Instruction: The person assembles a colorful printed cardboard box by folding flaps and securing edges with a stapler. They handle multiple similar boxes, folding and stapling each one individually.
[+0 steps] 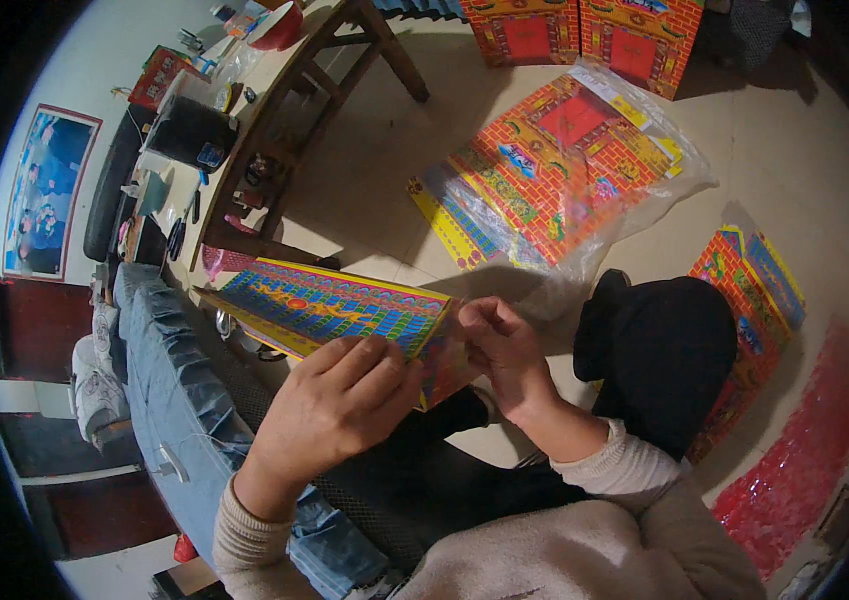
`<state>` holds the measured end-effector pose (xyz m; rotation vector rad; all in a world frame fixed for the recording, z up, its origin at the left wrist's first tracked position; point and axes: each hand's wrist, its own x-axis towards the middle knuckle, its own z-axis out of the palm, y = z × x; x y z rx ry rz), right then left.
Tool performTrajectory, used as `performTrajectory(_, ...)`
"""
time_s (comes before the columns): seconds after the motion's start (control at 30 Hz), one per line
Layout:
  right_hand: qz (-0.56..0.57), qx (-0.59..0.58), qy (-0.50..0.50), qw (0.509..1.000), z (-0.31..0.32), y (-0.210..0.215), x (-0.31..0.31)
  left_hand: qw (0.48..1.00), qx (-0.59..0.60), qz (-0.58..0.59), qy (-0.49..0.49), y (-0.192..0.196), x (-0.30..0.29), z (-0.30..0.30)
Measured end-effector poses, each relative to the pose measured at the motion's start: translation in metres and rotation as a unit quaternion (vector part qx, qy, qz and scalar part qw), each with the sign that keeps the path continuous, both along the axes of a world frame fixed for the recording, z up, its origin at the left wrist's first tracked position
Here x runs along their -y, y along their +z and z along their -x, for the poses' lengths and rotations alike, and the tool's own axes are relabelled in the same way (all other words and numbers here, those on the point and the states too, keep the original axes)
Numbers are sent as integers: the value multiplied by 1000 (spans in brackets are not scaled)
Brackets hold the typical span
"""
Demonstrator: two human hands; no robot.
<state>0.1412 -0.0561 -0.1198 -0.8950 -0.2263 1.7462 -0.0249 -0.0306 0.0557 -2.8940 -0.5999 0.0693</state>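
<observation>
My left hand [340, 400] lies on a colourful printed card sheet [325, 305], fingers curled over its near edge, gripping it. The sheet is blue and green with a yellow border and reaches out to the left above my lap. My right hand [507, 350] pinches the sheet's right end, fingers closed on the corner. Both cream sleeves come in from the lower edge.
A clear plastic bag with several brick-patterned orange sheets [555, 165] lies on the floor ahead. More folded sheets [750, 300] lie at right beside my dark knee [660, 345]. Red foil sheets [805, 460] sit lower right. A wooden table [275, 100] stands upper left, jeans [170, 380] at left.
</observation>
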Motion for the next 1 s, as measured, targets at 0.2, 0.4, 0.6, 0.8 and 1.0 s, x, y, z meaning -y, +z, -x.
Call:
performTrajectory(0.2,-9,12,-3,1000,1,11,-6,1000,16,16,9,-4,1,0)
performTrajectory(0.4,-35,55,18,998,0,10,-11,1000,17,20,4,-4,-1,1)
performTrajectory(0.6,-35,59,33,997,-3,7,-15,1000,10,20,-1,-3,-2,1)
performTrajectory(0.8,-39,85,96,991,-17,8,-18,999,19,25,-7,-3,-2,1)
performTrajectory(1.0,-43,114,108,987,-20,9,-17,999,17,32,-11,-4,-3,2)
